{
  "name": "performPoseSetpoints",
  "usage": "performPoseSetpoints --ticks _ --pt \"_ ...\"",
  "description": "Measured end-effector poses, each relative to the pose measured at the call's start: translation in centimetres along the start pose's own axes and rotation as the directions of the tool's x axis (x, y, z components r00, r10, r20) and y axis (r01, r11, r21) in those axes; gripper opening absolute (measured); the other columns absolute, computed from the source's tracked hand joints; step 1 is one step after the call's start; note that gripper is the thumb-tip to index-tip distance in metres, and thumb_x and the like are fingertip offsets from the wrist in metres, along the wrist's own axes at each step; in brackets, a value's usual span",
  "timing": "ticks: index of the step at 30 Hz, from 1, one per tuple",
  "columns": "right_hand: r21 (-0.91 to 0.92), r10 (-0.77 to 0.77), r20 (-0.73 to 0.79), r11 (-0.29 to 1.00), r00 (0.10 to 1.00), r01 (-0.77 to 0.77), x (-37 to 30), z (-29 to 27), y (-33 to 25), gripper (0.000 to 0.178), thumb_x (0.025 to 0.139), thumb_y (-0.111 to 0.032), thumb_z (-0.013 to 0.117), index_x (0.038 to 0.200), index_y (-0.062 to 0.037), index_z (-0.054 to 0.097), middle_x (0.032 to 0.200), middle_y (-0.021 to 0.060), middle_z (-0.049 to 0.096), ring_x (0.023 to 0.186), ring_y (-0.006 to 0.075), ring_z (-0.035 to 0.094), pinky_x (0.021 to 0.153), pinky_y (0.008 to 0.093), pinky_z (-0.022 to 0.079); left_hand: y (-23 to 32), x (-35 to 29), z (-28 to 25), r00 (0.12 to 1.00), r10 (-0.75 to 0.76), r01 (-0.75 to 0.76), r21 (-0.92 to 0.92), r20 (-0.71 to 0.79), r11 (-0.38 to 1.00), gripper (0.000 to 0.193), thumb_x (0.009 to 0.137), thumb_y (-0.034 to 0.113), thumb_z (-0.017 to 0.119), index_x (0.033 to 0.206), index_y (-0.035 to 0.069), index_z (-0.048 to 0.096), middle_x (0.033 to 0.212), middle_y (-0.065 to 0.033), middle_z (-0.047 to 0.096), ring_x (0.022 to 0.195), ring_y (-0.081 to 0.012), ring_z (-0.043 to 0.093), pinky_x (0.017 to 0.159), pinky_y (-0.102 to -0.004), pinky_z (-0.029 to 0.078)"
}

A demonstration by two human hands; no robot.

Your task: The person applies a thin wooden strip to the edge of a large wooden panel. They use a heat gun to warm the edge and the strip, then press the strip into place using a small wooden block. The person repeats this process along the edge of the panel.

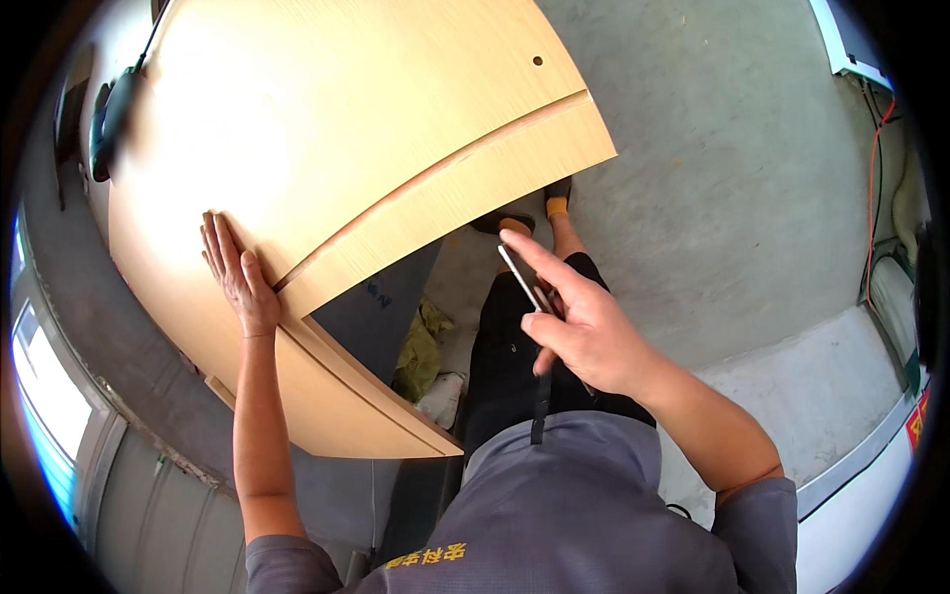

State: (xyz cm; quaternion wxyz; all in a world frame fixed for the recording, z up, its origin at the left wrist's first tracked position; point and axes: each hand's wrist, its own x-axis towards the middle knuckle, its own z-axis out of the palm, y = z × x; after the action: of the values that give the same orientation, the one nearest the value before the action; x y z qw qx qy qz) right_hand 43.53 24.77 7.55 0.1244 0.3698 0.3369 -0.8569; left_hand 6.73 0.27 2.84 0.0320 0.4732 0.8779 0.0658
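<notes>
My left hand (238, 282) lies flat on a light wood-grain panel (396, 89), fingers stretched out and close together, near the end of a groove (416, 186). The groove runs along the near side of the board, and a small round hole (537, 60) shows at its far right. In front of my body, my right hand (586, 322) is closed round a thin, flat object (519, 272) with a pale, metallic-looking edge. It is seen nearly edge-on and partly covered by the fingers, so its kind is unclear. This hand is off the board.
A lower wooden piece (346, 396) meets the panel at an angle, with a dark sheet (381, 297) and a yellowish bag (421, 346) below. A dark green tool (114, 119) sits at the far left. An orange cable (873, 198) hangs at right above the grey floor (693, 218).
</notes>
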Motion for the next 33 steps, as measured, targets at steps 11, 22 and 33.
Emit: performPoseSetpoints --ticks 11,22,33 --pt "0.267 0.133 0.094 0.952 0.987 -0.153 3.4 -1.2 -2.4 0.066 0.089 -0.003 0.054 0.152 0.0036 0.036 0.063 -0.0017 0.046 0.043 0.0072 0.044 0.038 0.0253 0.042 0.4 0.5 0.7 0.999 0.016 -0.017 -0.033 -0.041 0.999 0.069 0.105 0.048 0.035 0.155 0.001 0.032 0.164 -0.0174 0.028 0.153 -0.0362 0.020 0.124 -0.0504 0.014" --pt "-0.024 -0.097 -0.470 0.995 0.877 0.097 -3.0 -9.8 -5.4 0.062 0.094 -0.018 0.065 0.150 -0.0023 0.042 0.057 -0.0038 0.048 0.042 0.0054 0.047 0.039 0.0225 0.042 0.4 0.6 0.6 0.998 0.009 -0.010 -0.010 -0.057 1.000 0.068 0.105 0.047 0.035 0.154 0.000 0.034 0.163 -0.0184 0.029 0.152 -0.0379 0.022 0.123 -0.0506 0.017" --pt "0.386 0.154 -0.046 0.914 0.987 -0.125 0.1 -6.6 -4.6 0.058 0.093 -0.010 0.063 0.145 0.0059 0.044 0.060 -0.0027 0.047 0.044 0.0044 0.041 0.039 0.0225 0.034 0.1 -0.1 0.4 1.000 0.004 -0.004 -0.009 -0.028 1.000 0.068 0.105 0.046 0.034 0.155 0.000 0.032 0.164 -0.0183 0.027 0.152 -0.0381 0.021 0.123 -0.0512 0.016"
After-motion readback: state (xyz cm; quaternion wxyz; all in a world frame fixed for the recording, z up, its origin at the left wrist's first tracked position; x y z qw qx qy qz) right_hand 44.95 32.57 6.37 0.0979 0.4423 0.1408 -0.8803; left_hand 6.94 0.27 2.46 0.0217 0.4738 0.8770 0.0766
